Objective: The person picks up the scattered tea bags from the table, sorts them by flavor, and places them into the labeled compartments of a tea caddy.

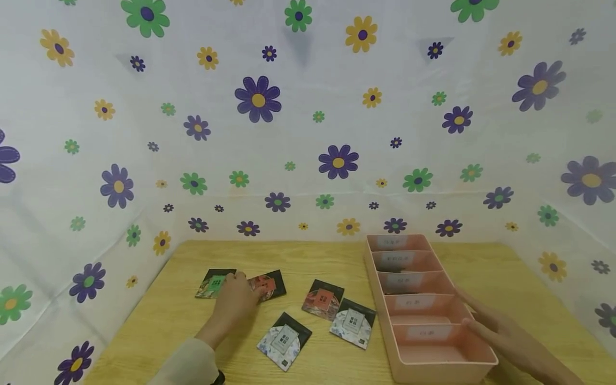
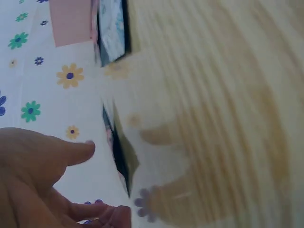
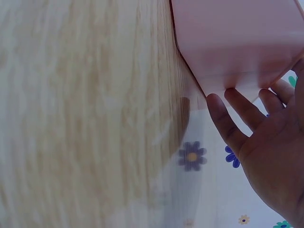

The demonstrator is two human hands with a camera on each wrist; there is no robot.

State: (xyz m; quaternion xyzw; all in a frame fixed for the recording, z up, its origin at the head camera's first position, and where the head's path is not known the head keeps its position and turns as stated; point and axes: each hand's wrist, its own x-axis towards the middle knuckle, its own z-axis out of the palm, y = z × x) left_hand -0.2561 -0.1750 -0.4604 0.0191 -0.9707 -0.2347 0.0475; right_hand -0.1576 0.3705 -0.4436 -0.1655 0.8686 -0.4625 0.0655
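On the table my left hand (image 1: 237,303) reaches in between a green-labelled square packet (image 1: 208,289) and a red-labelled packet (image 1: 275,285), partly covering both. In the left wrist view its thumb and fingers (image 2: 78,152) are apart, with a packet (image 2: 118,152) lying flat just beyond them. My right hand (image 1: 505,337) is at the right side of a long pink divided box (image 1: 397,369). Its fingertips (image 3: 216,102) touch the outer side wall in the right wrist view, and the thumb is at the rim.
Another red-labelled packet (image 1: 323,299) lies left of the box, overlapping a white-labelled packet (image 1: 353,324). A second white-labelled packet (image 1: 284,341) is nearer the front. The box's several compartments carry paper labels (image 1: 425,333); dark packets show in some. Flowered cloth (image 1: 308,139) surrounds the wooden table (image 1: 337,256).
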